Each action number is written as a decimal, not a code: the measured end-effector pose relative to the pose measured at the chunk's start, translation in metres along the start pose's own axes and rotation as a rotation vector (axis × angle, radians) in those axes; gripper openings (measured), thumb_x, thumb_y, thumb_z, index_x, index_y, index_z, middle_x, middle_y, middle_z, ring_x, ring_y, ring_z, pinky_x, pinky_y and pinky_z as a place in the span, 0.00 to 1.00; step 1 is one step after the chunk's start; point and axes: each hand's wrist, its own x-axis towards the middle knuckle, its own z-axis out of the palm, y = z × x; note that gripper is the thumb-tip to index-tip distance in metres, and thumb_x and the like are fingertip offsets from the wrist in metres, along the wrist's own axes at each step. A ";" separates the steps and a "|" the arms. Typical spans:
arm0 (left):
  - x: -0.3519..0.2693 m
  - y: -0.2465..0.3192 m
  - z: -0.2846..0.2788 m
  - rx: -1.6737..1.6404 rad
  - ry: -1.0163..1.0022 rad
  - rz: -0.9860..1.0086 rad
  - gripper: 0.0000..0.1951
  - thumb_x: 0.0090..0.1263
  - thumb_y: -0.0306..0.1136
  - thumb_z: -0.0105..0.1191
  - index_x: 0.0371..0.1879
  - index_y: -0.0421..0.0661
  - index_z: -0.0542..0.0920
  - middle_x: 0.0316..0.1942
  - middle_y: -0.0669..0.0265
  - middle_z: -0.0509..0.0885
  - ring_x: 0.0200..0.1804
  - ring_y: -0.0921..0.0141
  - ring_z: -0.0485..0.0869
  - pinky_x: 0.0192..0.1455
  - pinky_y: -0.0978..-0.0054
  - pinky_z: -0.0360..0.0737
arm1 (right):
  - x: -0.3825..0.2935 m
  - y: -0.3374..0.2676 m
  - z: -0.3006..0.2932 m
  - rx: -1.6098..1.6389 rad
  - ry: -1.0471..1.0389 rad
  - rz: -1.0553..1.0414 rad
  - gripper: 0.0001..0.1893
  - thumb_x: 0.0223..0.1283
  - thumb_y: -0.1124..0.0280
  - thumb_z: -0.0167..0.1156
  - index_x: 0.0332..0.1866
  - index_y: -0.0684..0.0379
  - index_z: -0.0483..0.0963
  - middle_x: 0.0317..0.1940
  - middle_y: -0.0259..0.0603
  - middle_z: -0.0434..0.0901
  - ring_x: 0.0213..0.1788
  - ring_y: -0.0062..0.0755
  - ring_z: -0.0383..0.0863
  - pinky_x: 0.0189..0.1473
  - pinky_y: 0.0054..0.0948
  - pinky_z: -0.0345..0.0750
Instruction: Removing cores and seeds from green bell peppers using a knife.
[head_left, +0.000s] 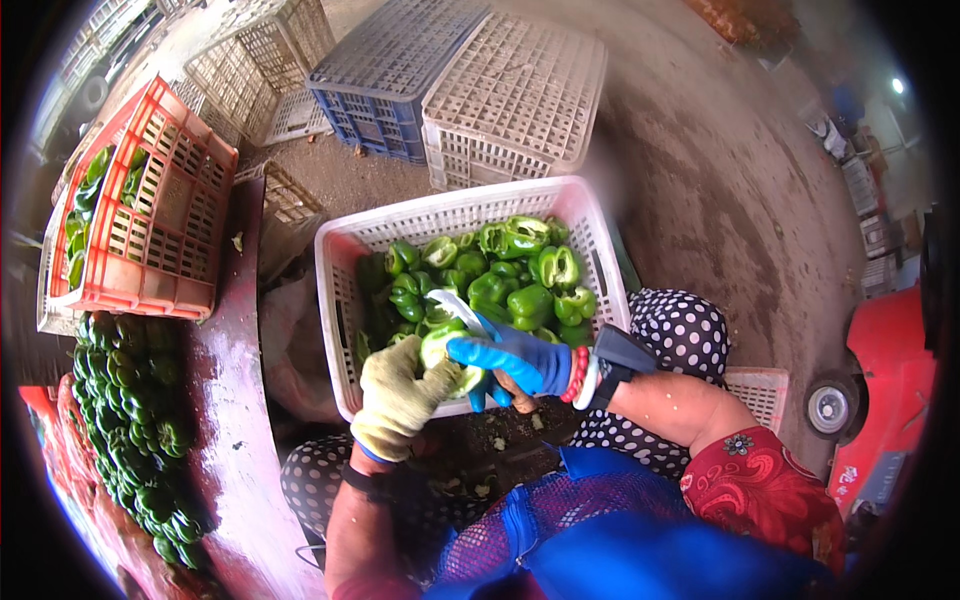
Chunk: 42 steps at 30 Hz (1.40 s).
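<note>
My left hand (395, 397), in a pale yellow knit glove, grips a cut green bell pepper (442, 346) with its pale inside showing. My right hand (517, 358), in a blue glove, holds a knife whose curved blade (452, 307) points up and to the left; part of its brown handle (516, 391) shows below the fingers. The blue fingers touch the pepper. Both hands are over the near edge of a white plastic crate (600, 247), which holds many green peppers (531, 306), several of them cut open.
At left, a table (244, 457) bears a long pile of whole green peppers (131, 420) and an orange-red crate (161, 217) of peppers. Beyond the white crate stand a blue crate (375, 112) and a dirty pale crate (510, 97). A red vehicle (889, 360) is at far right.
</note>
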 end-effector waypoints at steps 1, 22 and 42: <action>0.001 0.002 -0.002 -0.118 -0.032 -0.039 0.17 0.68 0.43 0.71 0.35 0.38 0.87 0.26 0.62 0.88 0.28 0.74 0.84 0.34 0.70 0.81 | 0.004 0.006 -0.001 0.072 -0.018 0.027 0.48 0.75 0.42 0.56 0.87 0.53 0.39 0.44 0.48 0.82 0.24 0.24 0.79 0.18 0.22 0.74; -0.021 -0.021 0.006 0.652 -0.091 0.023 0.23 0.64 0.55 0.65 0.36 0.43 0.88 0.27 0.52 0.88 0.34 0.51 0.89 0.41 0.56 0.84 | -0.003 0.033 0.028 -0.231 0.165 0.049 0.32 0.75 0.46 0.61 0.70 0.59 0.64 0.38 0.42 0.84 0.26 0.27 0.84 0.26 0.27 0.81; 0.001 0.013 -0.007 0.384 0.355 0.442 0.16 0.65 0.39 0.71 0.26 0.44 0.78 0.22 0.60 0.79 0.25 0.60 0.78 0.31 0.63 0.74 | 0.018 0.040 0.017 0.382 0.101 0.073 0.26 0.76 0.38 0.52 0.60 0.49 0.77 0.33 0.34 0.82 0.21 0.29 0.77 0.21 0.27 0.74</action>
